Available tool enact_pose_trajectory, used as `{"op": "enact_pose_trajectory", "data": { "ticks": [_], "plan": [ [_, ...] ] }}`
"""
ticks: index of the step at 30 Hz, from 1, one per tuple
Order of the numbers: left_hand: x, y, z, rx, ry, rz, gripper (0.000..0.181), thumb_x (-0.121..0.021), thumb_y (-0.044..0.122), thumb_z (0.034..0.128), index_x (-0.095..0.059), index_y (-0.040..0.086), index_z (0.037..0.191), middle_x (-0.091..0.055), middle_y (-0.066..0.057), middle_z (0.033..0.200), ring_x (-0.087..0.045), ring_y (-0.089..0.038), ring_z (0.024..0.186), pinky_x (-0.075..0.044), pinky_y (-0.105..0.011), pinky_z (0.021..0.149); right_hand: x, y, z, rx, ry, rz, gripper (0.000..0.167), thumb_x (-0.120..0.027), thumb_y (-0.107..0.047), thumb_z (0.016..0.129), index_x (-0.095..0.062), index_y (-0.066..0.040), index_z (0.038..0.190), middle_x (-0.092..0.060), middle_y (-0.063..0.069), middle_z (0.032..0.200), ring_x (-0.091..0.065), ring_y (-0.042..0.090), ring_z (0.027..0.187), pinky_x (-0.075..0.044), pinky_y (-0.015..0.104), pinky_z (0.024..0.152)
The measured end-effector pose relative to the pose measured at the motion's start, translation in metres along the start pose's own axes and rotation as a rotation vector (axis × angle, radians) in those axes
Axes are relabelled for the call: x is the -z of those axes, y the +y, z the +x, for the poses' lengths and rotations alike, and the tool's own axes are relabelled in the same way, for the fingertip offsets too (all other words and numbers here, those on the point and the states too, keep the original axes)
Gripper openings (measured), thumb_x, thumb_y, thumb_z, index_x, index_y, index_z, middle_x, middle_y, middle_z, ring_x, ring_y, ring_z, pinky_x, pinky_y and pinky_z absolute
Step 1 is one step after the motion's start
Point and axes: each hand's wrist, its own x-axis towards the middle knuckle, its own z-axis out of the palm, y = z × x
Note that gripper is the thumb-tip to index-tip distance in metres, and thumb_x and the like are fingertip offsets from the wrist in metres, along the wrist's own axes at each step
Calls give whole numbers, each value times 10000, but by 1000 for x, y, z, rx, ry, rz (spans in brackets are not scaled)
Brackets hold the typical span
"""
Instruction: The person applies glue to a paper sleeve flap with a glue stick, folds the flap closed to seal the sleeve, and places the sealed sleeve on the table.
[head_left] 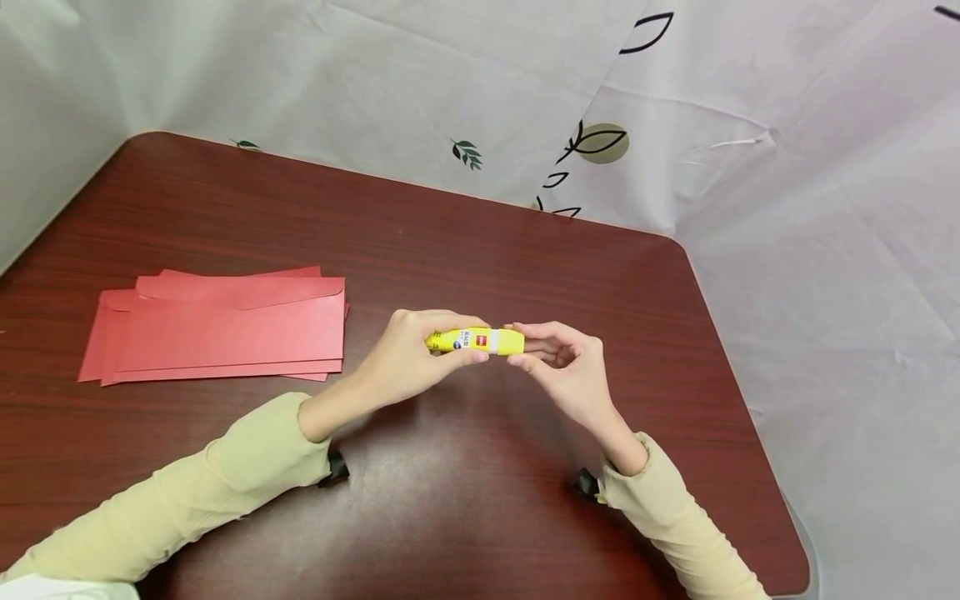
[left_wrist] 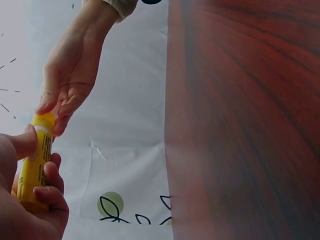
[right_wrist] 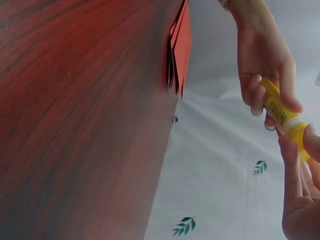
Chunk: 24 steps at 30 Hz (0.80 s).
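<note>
A yellow glue stick [head_left: 468, 340] is held level above the table, between both hands. My left hand [head_left: 401, 354] grips its body, thumb on the near side and fingers curled round the other; the left wrist view shows this left hand [left_wrist: 35, 200] close up. With thumb and fingertips, my right hand [head_left: 573, 367] pinches the yellow cap end. A white band shows between cap and body. In the right wrist view the glue stick [right_wrist: 280, 107] slants between the two hands, and the right hand [right_wrist: 302, 200] is partly cut off by the frame edge.
Several red envelopes [head_left: 232, 329] lie in a loose, fanned stack on the left of the dark wooden table [head_left: 420, 233]. A pale sheet with leaf prints [head_left: 420, 92] hangs behind the table and along its right side.
</note>
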Motion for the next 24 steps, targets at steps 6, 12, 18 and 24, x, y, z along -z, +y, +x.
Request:
{"op": "enact_pose_trajectory", "data": {
  "ticks": [6,12,18,24],
  "plan": [
    [1,0,1,-33,-21,-22,302,-811,199,772,-741,130,1057,-737,22,901,-576,-71,657,-486,-291,551,0,-3,0,-11,-10,16,374,-769,-3,770,-622,174,1065,-728,-110,1046,-724,81,851,-585,288,728],
    [0,-1,1,-31,-36,-8,288,-805,208,779,-742,127,1048,-736,22,890,-588,-61,667,-488,-242,567,0,-3,-1,-15,-21,-16,338,-751,71,756,-638,144,1066,-729,-103,1034,-725,88,855,-585,301,728],
    [-1,-1,2,-23,-46,-1,289,-805,214,779,-743,125,1047,-737,21,895,-597,-57,677,-505,-253,581,1,-3,-3,-38,-19,-52,327,-747,94,749,-654,114,1063,-730,-101,1041,-725,82,850,-586,303,723],
    [-5,-3,1,28,-52,-13,292,-799,234,788,-741,138,1058,-736,27,910,-590,-75,669,-509,-267,581,2,-1,-1,-54,-18,-68,326,-750,79,755,-661,109,1068,-744,-14,1020,-725,82,823,-588,298,708]
  ]
}}
